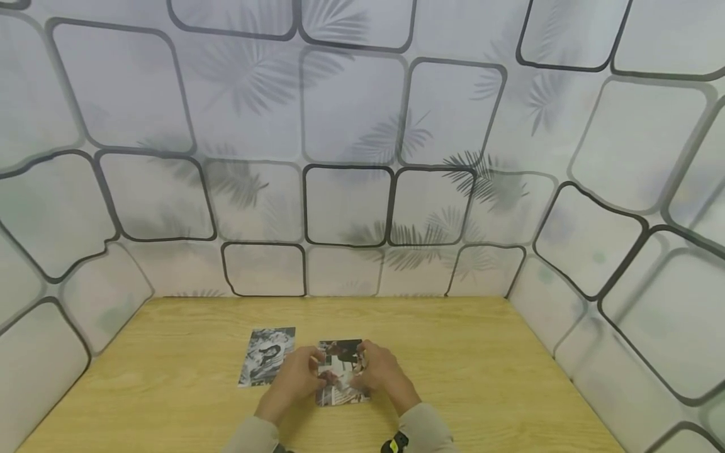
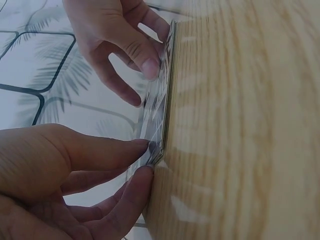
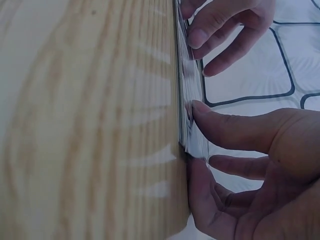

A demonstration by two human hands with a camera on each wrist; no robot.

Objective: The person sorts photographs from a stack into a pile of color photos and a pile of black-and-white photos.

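Note:
A small stack of photo cards (image 1: 345, 396) lies flat on the table, its top picture dark along the far edge. My left hand (image 1: 300, 371) pinches it from the left side. From the right, my right hand (image 1: 381, 368) pinches the opposite side. Seen edge-on in the left wrist view, the stack (image 2: 161, 105) shows several thin layers, with the left thumb on its face and a fingertip at its edge. The right wrist view has the right hand (image 3: 250, 172) in a similar pinch at a corner. Left of the stack lies a black-and-white photo card (image 1: 266, 357), untouched.
The wood-grain table (image 1: 481, 371) extends on both sides of the cards. Patterned cloth walls (image 1: 345, 207) with dark rounded outlines and leaf prints enclose it at the back and sides. A dark watch (image 1: 394, 442) sits at the right sleeve.

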